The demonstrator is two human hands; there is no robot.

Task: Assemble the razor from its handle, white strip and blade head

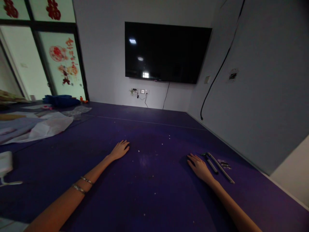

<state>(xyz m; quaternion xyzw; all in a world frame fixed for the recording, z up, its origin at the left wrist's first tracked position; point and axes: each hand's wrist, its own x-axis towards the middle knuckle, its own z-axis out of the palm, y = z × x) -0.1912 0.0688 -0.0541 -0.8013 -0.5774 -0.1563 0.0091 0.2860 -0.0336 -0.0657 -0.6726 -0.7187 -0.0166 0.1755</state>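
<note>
My left hand (pixel 120 150) rests palm down on the purple tabletop (pixel 149 180), its fingers stretched forward and nothing in it. Two bracelets (pixel 80 186) circle that forearm. Over to the right, my right hand (pixel 199 166) lies flat too, fingers extended and holding nothing. Just beside it are a short grey-handled tool with a dark head (pixel 212 166) and a longer thin grey strip (pixel 221 169). A small clear packet with dark pieces (pixel 224 164) lies beyond them. Tiny white bits (pixel 138 151) are scattered between my hands.
Clear and white plastic sheets (pixel 51 125) cover the left side, with a dark blue cloth item (pixel 61 100) behind. A white device with a cord (pixel 6 163) sits at the left edge. A television (pixel 166 53) hangs on the wall; a black cable (pixel 220 67) dangles at right.
</note>
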